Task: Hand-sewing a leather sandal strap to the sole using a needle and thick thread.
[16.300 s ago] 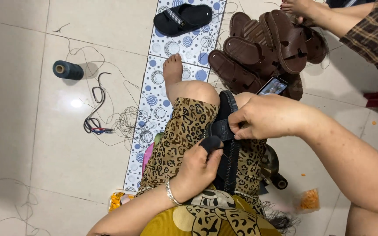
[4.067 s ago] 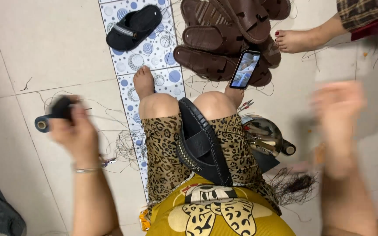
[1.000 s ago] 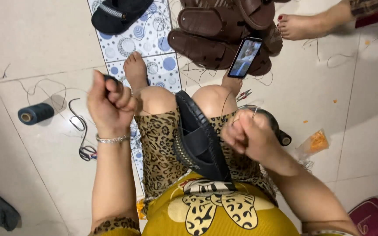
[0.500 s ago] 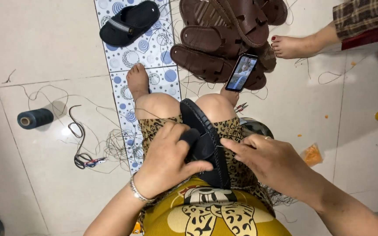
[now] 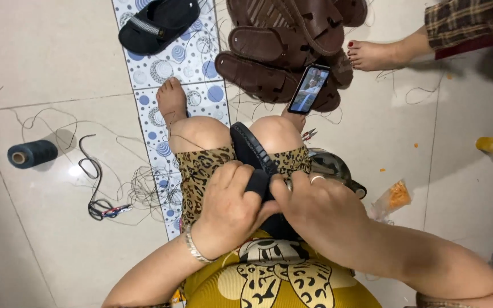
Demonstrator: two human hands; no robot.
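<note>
Fingers of left hand (image 5: 229,208) curled over black sandal (image 5: 252,157) on lap; right hand (image 5: 320,208) closed against its side, pinch contents likely needle, unclear. Risk: pricked fingertip or sandal slipping off knees if pull jerks; loose thread (image 5: 144,188) may snag.
</note>
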